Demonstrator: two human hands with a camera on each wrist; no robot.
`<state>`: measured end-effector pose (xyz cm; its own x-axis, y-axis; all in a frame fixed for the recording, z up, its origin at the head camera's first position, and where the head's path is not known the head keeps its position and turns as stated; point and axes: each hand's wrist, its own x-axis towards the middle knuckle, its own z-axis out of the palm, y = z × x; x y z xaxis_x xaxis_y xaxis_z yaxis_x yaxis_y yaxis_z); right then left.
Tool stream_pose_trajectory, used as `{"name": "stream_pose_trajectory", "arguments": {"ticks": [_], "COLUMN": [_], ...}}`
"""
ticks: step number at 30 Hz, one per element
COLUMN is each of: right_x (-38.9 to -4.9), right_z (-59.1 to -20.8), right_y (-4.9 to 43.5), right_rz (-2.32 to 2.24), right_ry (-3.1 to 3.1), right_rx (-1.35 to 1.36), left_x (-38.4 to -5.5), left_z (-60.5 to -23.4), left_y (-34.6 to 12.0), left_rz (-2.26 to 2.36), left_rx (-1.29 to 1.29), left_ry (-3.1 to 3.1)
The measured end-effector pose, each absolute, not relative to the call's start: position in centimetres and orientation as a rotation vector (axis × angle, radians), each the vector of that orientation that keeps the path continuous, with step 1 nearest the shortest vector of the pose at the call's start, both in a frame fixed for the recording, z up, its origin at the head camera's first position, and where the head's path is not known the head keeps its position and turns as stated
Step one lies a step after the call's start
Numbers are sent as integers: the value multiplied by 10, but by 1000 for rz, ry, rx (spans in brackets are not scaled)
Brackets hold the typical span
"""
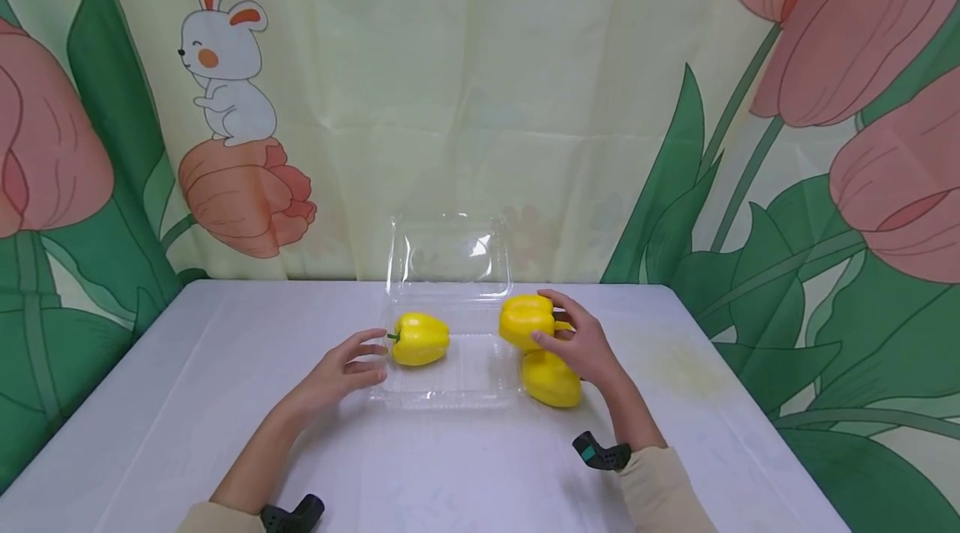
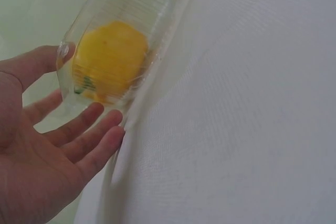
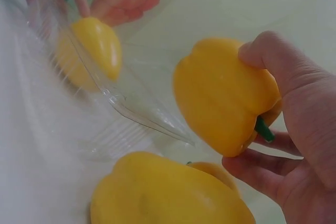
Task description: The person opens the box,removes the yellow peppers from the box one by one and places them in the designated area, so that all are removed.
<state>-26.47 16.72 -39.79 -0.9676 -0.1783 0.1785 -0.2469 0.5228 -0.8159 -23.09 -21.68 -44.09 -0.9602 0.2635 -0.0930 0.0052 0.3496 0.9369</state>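
Note:
A clear plastic clamshell box (image 1: 480,396) lies open on the table, its lid (image 1: 450,258) raised at the back. Inside, on the left, one yellow bell pepper (image 1: 422,340) lies on its side with its green stem toward my left hand (image 1: 337,375). That hand's fingers are spread at the box's left wall, thumb at the rim in the left wrist view. My right hand (image 3: 299,124) grips another yellow bell pepper (image 3: 223,93) between thumb and fingers, raised at the box's right side. Below it sits a further yellow pepper (image 1: 552,379), just outside the box.
A white cloth covers the table (image 1: 450,466). Behind its far edge hangs a curtain (image 1: 555,83) printed with tulips and a rabbit. In the right wrist view, more yellow (image 3: 212,174) peeks out behind the lower pepper.

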Motion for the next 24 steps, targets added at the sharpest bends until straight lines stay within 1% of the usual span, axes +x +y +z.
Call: {"name": "stream_pose_trajectory", "arguments": {"ticks": [11, 24], "right_x": [-264, -267], "right_z": [-393, -390], "right_y": [181, 191], "right_rz": [1500, 1494], "right_ry": [-2647, -2625], "right_rx": [313, 309], "left_x": [-231, -231], "left_z": [-442, -441], "left_y": [-214, -215], "left_rz": [1645, 1642], "left_rx": [219, 225], "left_ry": [2400, 2406]}}
